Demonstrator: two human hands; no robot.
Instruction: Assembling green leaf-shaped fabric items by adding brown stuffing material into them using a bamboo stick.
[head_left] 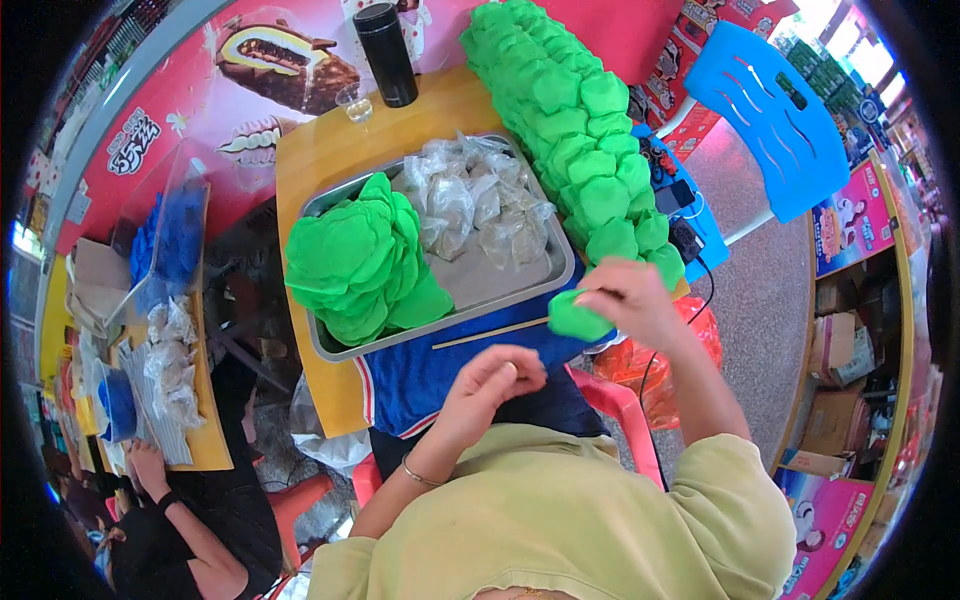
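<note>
My right hand (640, 305) pinches a bright green, rounded piece (577, 316) over the near right side of the table. My left hand (495, 383) is closed, thumb against curled fingers, above my lap; whatever it may hold is hidden. In front of me a grey metal tray (470, 313) carries a pile of thin green round sheets (350, 265) on its left. Beside them lie several crumpled clear plastic bags (475, 200). To the tray's right stretches a long heap of green bundled pieces (570, 130). A thin wooden stick (490, 333) lies between the tray and me.
A black flask (386, 55) and a small clear cup (356, 105) stand at the table's back. Blue cloth (410, 385) covers my lap. At right are a blue chair (768, 120), a cable and a red plastic bag (660, 370). Another person's hand (147, 468) rests at a left table.
</note>
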